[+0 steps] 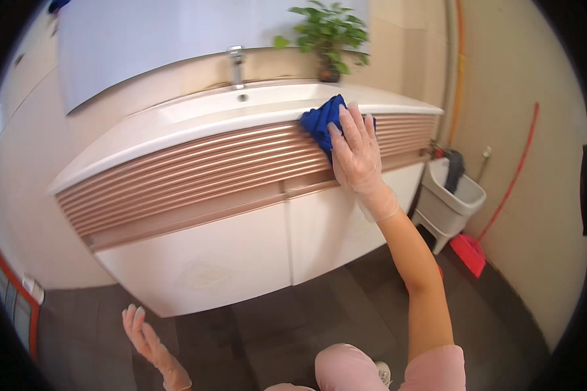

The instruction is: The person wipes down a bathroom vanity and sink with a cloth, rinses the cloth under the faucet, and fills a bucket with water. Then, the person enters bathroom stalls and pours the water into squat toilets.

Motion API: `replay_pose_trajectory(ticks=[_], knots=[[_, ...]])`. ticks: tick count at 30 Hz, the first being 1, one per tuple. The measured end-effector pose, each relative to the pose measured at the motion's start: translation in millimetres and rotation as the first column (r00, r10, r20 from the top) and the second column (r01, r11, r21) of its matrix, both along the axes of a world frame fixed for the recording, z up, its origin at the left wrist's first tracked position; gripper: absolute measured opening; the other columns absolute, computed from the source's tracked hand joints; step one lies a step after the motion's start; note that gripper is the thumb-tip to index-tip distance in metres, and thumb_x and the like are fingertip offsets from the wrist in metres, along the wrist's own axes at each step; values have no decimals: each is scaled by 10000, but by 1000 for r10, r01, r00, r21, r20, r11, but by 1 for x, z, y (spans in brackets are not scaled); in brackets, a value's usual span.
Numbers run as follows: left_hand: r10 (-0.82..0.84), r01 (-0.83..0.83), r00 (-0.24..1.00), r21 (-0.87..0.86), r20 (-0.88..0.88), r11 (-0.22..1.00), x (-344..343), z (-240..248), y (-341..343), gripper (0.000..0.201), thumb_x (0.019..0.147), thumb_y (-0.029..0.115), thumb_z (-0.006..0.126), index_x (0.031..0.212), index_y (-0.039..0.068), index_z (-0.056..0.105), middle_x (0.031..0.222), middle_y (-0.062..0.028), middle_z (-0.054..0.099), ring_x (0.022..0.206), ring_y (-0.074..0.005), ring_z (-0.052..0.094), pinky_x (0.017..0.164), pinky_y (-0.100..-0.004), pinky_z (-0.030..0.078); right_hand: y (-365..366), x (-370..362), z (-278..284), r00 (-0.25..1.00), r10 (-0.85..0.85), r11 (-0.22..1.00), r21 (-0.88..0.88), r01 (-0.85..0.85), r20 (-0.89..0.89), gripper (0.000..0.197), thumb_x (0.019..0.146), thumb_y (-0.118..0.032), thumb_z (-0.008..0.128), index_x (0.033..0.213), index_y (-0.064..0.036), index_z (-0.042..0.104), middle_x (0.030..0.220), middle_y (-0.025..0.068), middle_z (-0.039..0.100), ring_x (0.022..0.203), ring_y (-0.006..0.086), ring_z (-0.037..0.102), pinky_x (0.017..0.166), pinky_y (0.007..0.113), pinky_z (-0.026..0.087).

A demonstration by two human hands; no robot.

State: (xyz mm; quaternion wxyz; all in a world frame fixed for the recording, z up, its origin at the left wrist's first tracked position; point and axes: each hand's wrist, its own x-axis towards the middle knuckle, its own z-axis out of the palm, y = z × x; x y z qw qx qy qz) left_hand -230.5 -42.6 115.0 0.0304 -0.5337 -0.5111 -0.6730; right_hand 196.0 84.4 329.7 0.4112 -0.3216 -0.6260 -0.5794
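The cloth (pixel 323 120) is bright blue. The sink cabinet (pixel 241 254) is white, with a band of pinky-brown stripes (pixel 209 169) across its front. The plant (pixel 326 29) has green leaves. The dustpan (pixel 469 253) is red. The floor (pixel 274 332) is dark grey. The mop bucket (pixel 447 208) is pale grey.
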Motion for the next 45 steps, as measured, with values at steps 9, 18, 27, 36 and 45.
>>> replay_pose_trajectory(ticks=[9, 18, 27, 36, 45], knots=[[-47, 49, 998, 33, -51, 998, 48, 4, 24, 272, 945, 129, 392, 1123, 2, 555, 1309, -149, 445, 1282, -290, 332, 1059, -400, 241, 20, 233, -27, 887, 68, 997, -3, -78, -456, 358, 879, -31, 434, 1197, 133, 421, 1376, 308, 281, 1265, 432, 309, 1058, 448, 247], [-120, 119, 989, -20, -85, 993, 119, 15, 43, 306, 950, 155, 383, 1152, -11, 541, 1337, -142, 411, 1259, -256, 360, 1055, -385, 246, 16, 237, -54, 445, 234, 856, -33, -515, -864, 413, 954, -187, 353, 1252, 98, 384, 1248, 238, 436, 1161, 354, 411, 1001, 358, 296], [-147, 136, 981, -94, -124, 986, 148, 0, 49, 307, 945, 150, 399, 1156, -15, 549, 1321, -130, 431, 1241, -236, 380, 1050, -371, 259, 14, 241, -292, 151, -14, 831, -96, -549, -988, 411, 959, -213, 323, 1266, 52, 390, 1237, 189, 454, 1136, 302, 440, 974, 350, 326], [-69, 60, 996, -140, -57, 988, 151, 8, 21, 298, 960, 175, 378, 1119, -22, 536, 1308, -144, 437, 1204, -242, 407, 1034, -379, 275, 35, 167, -320, -552, 345, 765, 568, -303, -759, 514, 984, -325, 319, 1394, -32, 219, 1355, 93, 374, 1214, 225, 381, 1049, 334, 259], [-38, 42, 999, -148, 27, 988, 139, 6, 4, 276, 954, 174, 402, 1110, -7, 541, 1316, -127, 429, 1213, -245, 400, 1046, -382, 258, 0, -86, -361, -794, -324, 614, 524, -590, -515, 456, 973, -400, 331, 1301, -83, 329, 1279, 43, 415, 1142, 173, 404, 992, 321, 306]])
